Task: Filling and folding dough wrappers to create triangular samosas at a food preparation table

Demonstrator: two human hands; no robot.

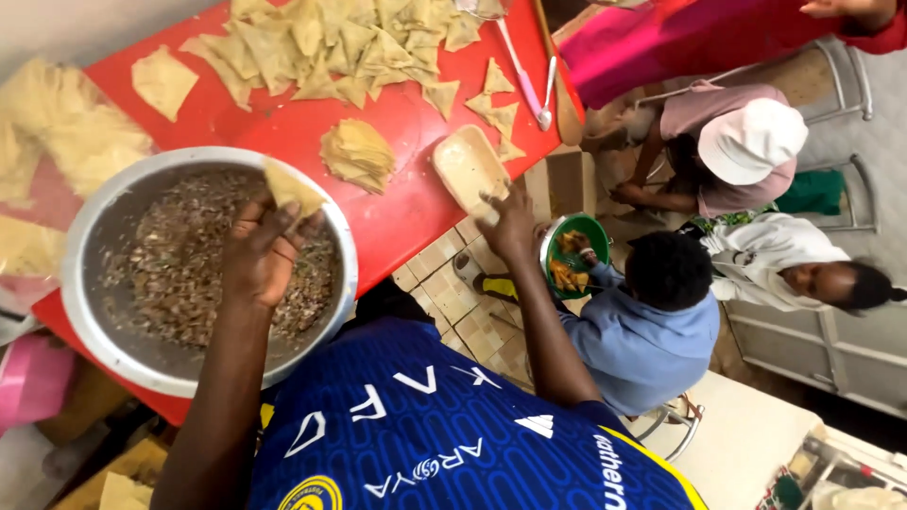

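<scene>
Left hand: the left hand (260,253) hovered over the wide steel bowl of dark minced filling (104,331), fingers pinched on a folded pale pastry cone (291,186) held just above the mince.
Right hand: the right hand (510,222) reached to the worktop's edge, fingers closed on the rim of a small cream oval tray (465,165).
Doing it well: best kept the cone's mouth upward and low over the bowl, so spilled filling dropped back in.
Worktop: on the red worktop (416,203), a stack of pastry sheets (357,154) sat just beyond the bowl.
Farther: a heap of folded triangular pastries (331,47) lay at the far side.
</scene>
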